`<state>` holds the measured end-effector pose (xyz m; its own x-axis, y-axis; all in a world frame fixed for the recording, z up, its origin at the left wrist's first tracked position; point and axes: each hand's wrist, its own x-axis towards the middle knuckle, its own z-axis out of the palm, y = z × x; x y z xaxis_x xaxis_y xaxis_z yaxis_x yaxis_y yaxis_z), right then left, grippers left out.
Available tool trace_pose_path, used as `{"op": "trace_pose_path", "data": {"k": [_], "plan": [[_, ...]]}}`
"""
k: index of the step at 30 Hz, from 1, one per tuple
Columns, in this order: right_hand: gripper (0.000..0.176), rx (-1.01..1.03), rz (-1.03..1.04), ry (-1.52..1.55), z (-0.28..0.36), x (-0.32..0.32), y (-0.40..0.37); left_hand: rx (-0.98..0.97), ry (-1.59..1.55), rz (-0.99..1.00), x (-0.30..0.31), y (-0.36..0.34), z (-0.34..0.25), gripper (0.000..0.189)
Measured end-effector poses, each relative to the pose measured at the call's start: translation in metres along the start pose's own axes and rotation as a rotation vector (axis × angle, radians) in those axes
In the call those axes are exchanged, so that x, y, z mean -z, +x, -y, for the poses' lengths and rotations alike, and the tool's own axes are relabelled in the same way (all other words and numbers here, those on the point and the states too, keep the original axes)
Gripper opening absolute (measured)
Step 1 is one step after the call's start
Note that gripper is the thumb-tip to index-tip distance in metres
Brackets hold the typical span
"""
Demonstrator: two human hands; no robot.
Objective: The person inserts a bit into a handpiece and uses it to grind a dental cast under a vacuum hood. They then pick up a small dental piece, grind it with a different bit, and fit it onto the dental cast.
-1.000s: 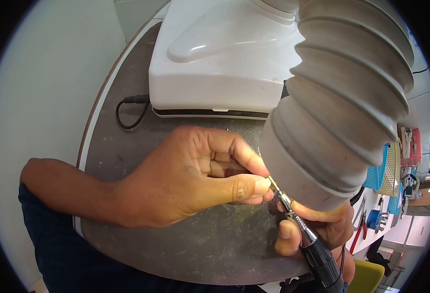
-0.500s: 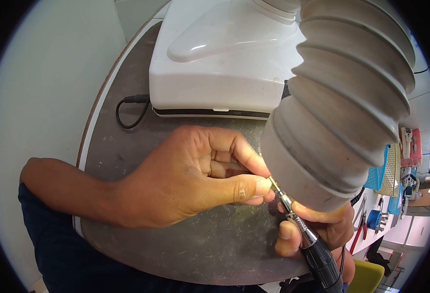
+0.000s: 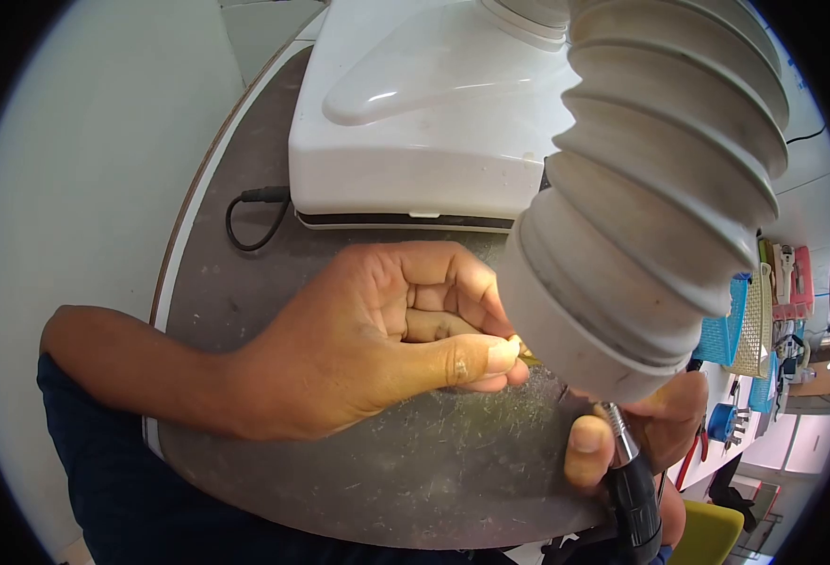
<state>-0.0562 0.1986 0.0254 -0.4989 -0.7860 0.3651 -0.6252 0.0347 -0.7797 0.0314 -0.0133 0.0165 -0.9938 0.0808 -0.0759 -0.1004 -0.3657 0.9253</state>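
Between the thumb and fingertips of my left hand is a small gold-coloured piece, mostly covered by the fingers. My right hand is wrapped round a black and silver rotary handpiece, right of the left hand. The handpiece's tip is hidden under the mouth of a ribbed grey hose, which hangs over my right hand. Fine dust lies on the grey surface beneath the hands.
A white machine with a black cable stands behind my hands. At the right are blue baskets, a blue round holder with bits, red-handled pliers and a yellow-green chair.
My right hand and the handpiece have moved right, away from the gold-coloured piece, and the tip has gone out of sight. The hose appears shifted slightly left. My left hand is almost still.
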Motion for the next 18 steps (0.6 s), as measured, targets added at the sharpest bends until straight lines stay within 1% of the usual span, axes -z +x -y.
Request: {"op": "trace_pose_path", "data": {"k": [2,3,4,5,6,7,8,10,11,12,14,15,16,18], "plan": [[0.036,0.127,-0.331,0.127,-0.009,-0.011,-0.007,0.011,-0.002,-0.007,-0.001,-0.001,0.002,0.011],[0.043,0.178,-0.28,-0.012,-0.009,-0.003,-0.008,-0.008,0.073,-0.019,-0.003,-0.002,0.004,0.026],[0.04,0.196,-0.243,-0.132,-0.005,0.007,-0.008,-0.027,0.147,-0.028,-0.004,-0.003,0.006,0.044],[0.036,0.148,-0.305,-0.03,-0.004,0.005,-0.007,-0.02,0.146,-0.016,-0.005,-0.005,0.006,0.044],[0.032,0.101,-0.367,0.073,-0.003,0.003,-0.008,0.008,0.074,0.065,-0.006,-0.008,0.004,0.039],[0.035,-0.102,-0.362,0.082,0.005,0.005,-0.012,0.035,0.003,0.144,-0.006,-0.01,0.003,0.034],[0.035,-0.107,-0.37,0.083,0.01,0.008,-0.011,0.042,0.005,0.149,-0.004,-0.01,0.005,0.034],[0.027,-0.366,-0.382,0.071,0.015,0.014,-0.006,-0.397,0.232,0.389,0.002,-0.007,0.01,0.026],[0.031,-0.404,-0.388,-0.043,0.017,0.011,-0.002,-0.524,0.434,0.447,0.004,-0.004,0.003,0.024],[0.031,-0.406,-0.393,-0.046,0.012,0.01,-0.001,-0.525,0.432,0.453,0.002,-0.005,0.004,0.024],[0.037,-0.14,-0.194,-0.344,0.001,0.008,-0.002,-0.257,0.174,0.205,-0.005,-0.011,0.005,0.03],[0.038,-0.166,-0.196,-0.347,0.006,0.002,0.001,-0.274,0.225,0.118,-0.007,-0.01,0.004,0.039],[0.038,-0.159,-0.196,-0.344,0.007,0.002,0.001,-0.276,0.23,0.114,-0.008,-0.01,0.004,0.039],[0.033,-0.196,-0.078,-0.478,0.008,0.002,0.0,-0.315,0.314,0.046,-0.008,-0.008,0.005,0.044]]}}
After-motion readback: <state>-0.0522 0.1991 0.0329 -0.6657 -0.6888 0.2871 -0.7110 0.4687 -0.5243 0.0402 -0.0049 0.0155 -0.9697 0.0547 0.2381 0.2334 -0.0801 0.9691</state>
